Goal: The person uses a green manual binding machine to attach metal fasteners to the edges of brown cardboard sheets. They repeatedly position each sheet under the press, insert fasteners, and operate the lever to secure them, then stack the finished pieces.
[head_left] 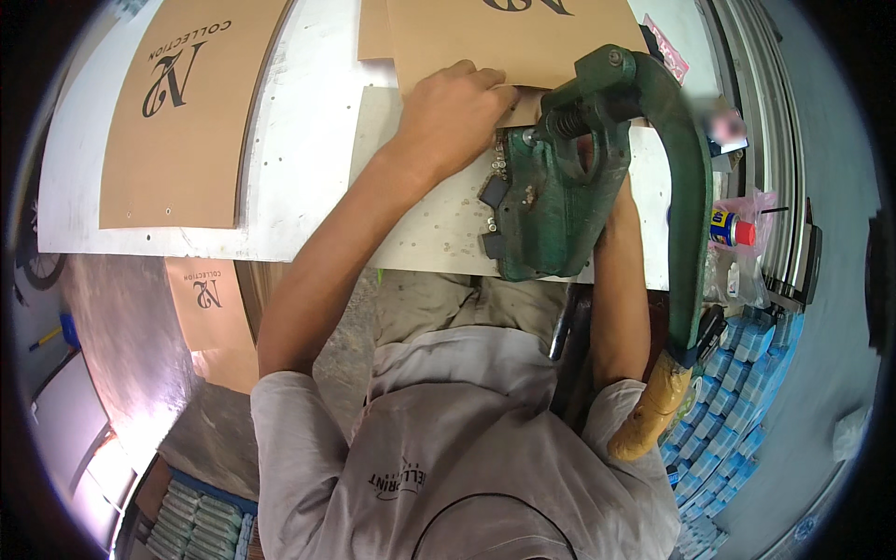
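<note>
Printed lettering [171,82] marks the brown sheets [476,51] and shirt [467,448] (also the can [721,227]).

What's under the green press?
A cream board shows around the base of the green press, on the white table. Anything directly beneath the base is covered.

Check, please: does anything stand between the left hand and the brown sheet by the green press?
Nothing visible does: the left hand lies on the near edge of the brown sheet. The green press stands to the hand's right, not between them.
</note>
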